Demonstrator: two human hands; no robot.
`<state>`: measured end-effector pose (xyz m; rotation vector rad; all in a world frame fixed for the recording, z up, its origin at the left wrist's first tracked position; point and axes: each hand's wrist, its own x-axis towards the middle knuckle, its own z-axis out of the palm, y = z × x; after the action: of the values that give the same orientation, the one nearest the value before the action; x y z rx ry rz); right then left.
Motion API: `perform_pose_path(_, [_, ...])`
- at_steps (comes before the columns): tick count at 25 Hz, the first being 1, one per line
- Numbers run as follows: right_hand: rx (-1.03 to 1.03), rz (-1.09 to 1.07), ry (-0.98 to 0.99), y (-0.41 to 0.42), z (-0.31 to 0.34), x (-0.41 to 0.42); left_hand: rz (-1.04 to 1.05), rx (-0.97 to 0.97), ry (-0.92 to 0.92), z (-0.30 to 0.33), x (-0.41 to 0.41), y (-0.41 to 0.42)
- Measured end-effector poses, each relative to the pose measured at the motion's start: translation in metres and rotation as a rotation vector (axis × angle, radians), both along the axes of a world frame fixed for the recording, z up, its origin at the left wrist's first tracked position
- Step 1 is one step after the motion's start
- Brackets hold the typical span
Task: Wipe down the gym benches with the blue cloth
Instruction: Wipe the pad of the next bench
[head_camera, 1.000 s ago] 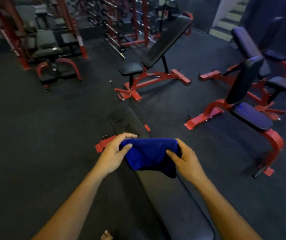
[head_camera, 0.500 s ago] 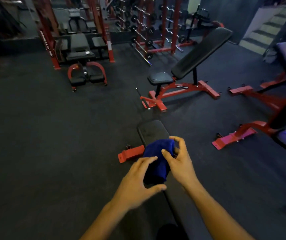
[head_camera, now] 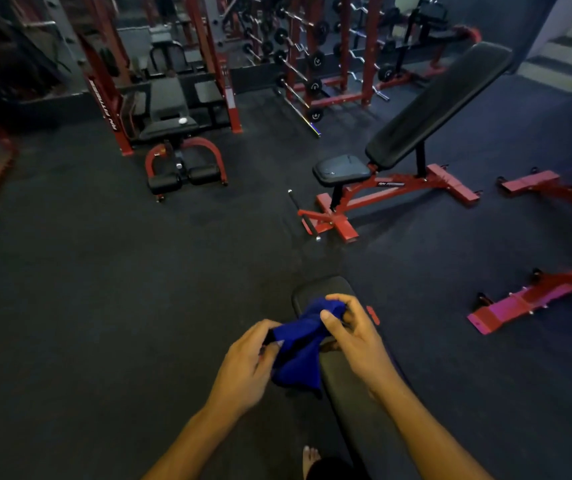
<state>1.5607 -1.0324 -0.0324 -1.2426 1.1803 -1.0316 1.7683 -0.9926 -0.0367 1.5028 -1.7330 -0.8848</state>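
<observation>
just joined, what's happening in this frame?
A person stands over a flat black bench in a gym, holding a bunched blue cloth in both hands just above its pad. The left hand grips the cloth's lower part, the right hand its top. The cloth is not spread on the pad, so no wiping stroke shows. An incline bench with a red frame stands farther ahead.

One head-worn camera looks forward and down, near the hands, across the gym floor (head_camera: 104,306).
</observation>
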Motion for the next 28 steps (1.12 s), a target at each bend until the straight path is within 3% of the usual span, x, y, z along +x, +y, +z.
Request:
perform_pose_path(2, [-0.05,0.065,0.076,-0.037,0.003,0.001,0.054,-0.021,0.009,0.016,0.013,-0.04])
perform_pose_path(6, [-0.227,0.239,0.506,-0.115,0.012,0.019,0.089,-0.138,-0.041,0.036,0.037,-0.105])
perform_pose_path(10, [-0.283,0.485,0.444,-0.169,0.027,0.076,0.02,-0.197,-0.058,0.039,0.071,-0.17])
perform_pose_path(12, [-0.287,0.433,0.41,-0.199,0.026,0.107,0.054,-0.169,0.025,0.04,0.099,-0.203])
perform_pose_path(14, [-0.284,0.324,0.381,-0.234,0.027,0.137,0.001,-0.015,0.083,0.037,0.145,-0.239])
perform_pose_path(17, [-0.248,0.238,0.393,-0.288,0.031,0.19,-0.172,0.111,-0.029,0.026,0.232,-0.293])
perform_pose_path(21, [-0.255,0.203,0.438,-0.341,0.054,0.252,-0.173,0.035,0.067,0.036,0.309,-0.349])
perform_pose_path(24, [-0.339,0.176,0.426,-0.375,0.072,0.285,-0.271,-0.057,0.037,0.057,0.333,-0.405])
perform_pose_path(28, [-0.481,-0.013,0.471,-0.417,0.088,0.304,-0.247,-0.168,0.038,0.081,0.353,-0.477])
